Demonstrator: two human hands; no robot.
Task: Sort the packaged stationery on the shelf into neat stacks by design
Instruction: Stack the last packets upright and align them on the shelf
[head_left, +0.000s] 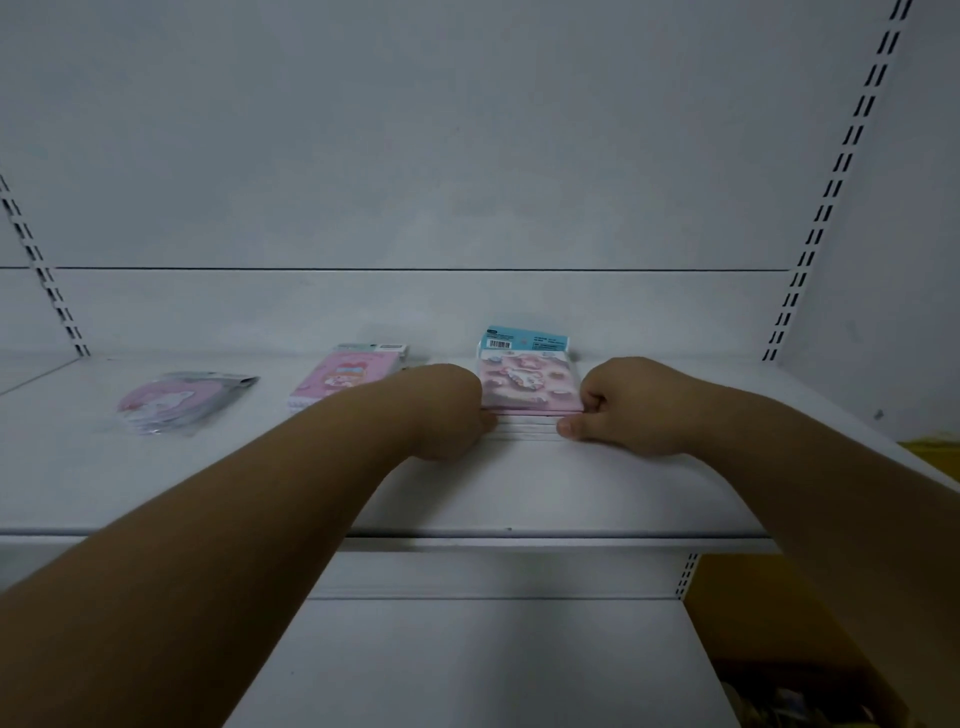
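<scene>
Stack in hand: the pink stack (530, 387) lies right of centre in the frame on the white shelf (519, 488), its top packet showing a pink cartoon print and a blue header card with a barcode at the far end; white page edges show along the near side

Left grip: my left hand (447, 410) is pressed against the stack's left side, fingers curled in; I judge it closed on the stack's edge, though the fingertips themselves are hidden behind the hand

Right grip: my right hand (618, 405) is a loose fist against the stack's right side, thumb lying low along the near right corner; it bears on the stack too

Key relation: the stack sits directly between the two grips, touching both; its long axis runs away from me toward the back wall, so I read the squeeze as acting across the short axis

Nearer hand: neither; both are level with the stack's near edge

Second design: a pink packet (345, 376) lies just left of my left wrist, partly hidden by the forearm, apart from the held stack

Third design: a round-printed packet in clear wrap (182, 402) lies alone at centre left, well apart from both

Judged step: squaring the stack's sides; the other two designs look unsorted as yet

Risk: a sideways shove could skew the packets
</scene>
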